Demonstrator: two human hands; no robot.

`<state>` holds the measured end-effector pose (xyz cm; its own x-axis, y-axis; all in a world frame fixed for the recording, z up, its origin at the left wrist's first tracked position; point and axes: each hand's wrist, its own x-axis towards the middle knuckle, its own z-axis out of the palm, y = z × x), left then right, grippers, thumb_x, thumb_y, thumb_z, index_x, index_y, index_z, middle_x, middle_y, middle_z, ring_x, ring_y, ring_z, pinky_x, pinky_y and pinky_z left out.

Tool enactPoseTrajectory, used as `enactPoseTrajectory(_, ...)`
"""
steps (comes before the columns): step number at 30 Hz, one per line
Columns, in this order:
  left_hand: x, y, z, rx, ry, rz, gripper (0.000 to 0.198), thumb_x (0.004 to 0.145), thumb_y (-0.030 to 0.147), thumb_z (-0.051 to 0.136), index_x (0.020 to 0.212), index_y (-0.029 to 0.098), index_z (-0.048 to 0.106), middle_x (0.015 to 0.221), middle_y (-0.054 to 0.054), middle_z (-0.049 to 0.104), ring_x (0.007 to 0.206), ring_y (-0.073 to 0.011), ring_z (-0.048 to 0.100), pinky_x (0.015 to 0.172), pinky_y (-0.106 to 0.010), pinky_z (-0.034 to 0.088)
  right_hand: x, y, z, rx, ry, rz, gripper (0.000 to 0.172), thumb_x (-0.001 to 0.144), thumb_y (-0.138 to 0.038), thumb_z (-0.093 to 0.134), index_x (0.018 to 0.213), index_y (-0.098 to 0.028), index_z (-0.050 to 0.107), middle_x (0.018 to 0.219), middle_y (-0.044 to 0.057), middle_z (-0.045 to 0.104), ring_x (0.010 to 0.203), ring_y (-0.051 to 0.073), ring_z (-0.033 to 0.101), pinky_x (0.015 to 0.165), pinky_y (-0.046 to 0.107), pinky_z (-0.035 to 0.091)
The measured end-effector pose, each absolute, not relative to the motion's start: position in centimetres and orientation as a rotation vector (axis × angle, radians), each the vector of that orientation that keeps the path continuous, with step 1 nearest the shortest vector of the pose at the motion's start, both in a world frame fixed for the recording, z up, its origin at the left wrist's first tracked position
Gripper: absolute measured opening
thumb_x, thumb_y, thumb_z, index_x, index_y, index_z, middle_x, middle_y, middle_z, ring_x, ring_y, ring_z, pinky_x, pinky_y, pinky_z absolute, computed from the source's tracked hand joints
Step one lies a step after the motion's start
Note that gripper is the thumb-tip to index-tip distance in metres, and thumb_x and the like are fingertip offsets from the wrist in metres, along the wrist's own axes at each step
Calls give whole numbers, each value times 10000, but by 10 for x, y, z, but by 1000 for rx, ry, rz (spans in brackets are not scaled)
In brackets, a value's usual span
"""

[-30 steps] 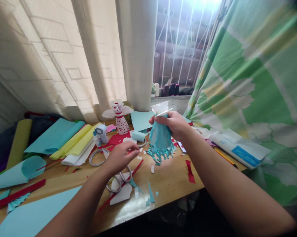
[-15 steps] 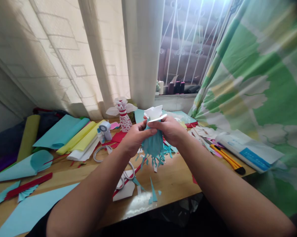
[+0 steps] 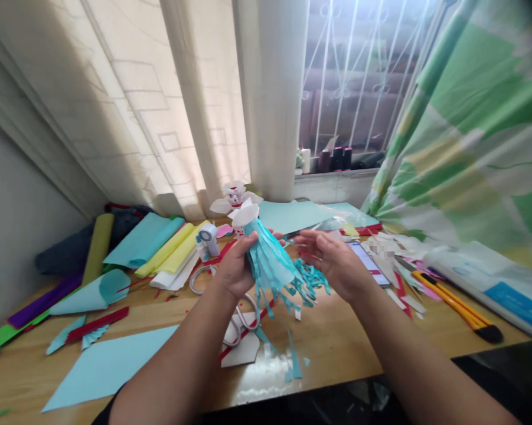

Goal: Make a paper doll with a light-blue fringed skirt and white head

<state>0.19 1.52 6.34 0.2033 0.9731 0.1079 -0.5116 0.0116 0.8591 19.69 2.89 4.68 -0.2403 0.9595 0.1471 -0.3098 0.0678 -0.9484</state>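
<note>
A turquoise fringed paper figure (image 3: 270, 257) with a white paper collar (image 3: 245, 213) at its top hangs tilted above the table, its fringe spreading to the lower right. My left hand (image 3: 241, 265) is wrapped round its upper body. My right hand (image 3: 330, 260) is off to the right, apart from the figure, with its fingers stretched toward it and nothing in them. Just behind stands a white-and-red paper figure (image 3: 234, 198), partly covered by the turquoise one. Scissors (image 3: 243, 321) with white handles lie below, near my left wrist.
Rolls of blue paper (image 3: 144, 239) and yellow paper (image 3: 177, 248) lie on the left, beside a small white device (image 3: 209, 239). A pale blue sheet (image 3: 110, 369) covers the front left. A phone (image 3: 367, 262) and a yellow-black cutter (image 3: 458, 307) are on the right, among paper scraps.
My right hand has let go of the turquoise paper figure and moved right. The figure has tilted in my left hand, its collar now toward the upper left. The view has shifted left.
</note>
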Motion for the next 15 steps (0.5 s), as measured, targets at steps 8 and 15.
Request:
enactPoseTrajectory(8, 4, 23, 54, 1120, 769, 1340, 377, 710, 367, 673, 1006, 135, 651, 984, -116, 702, 865, -247, 654, 750, -357, 507, 203, 7, -13, -893, -1307, 1348, 286, 792, -452, 618, 853, -175, 655, 857, 49, 654, 839, 186, 592, 821, 339, 453)
enactPoseTrajectory(15, 21, 17, 60, 1399, 992, 1298, 347, 646, 284, 759, 959, 145, 702, 891, -36, 692, 825, -189, 593, 696, -247, 435, 219, 0, -4, -856, -1433, 745, 352, 840, -328, 578, 1176, -231, 537, 1173, 96, 566, 1042, 244, 558, 890, 442, 459)
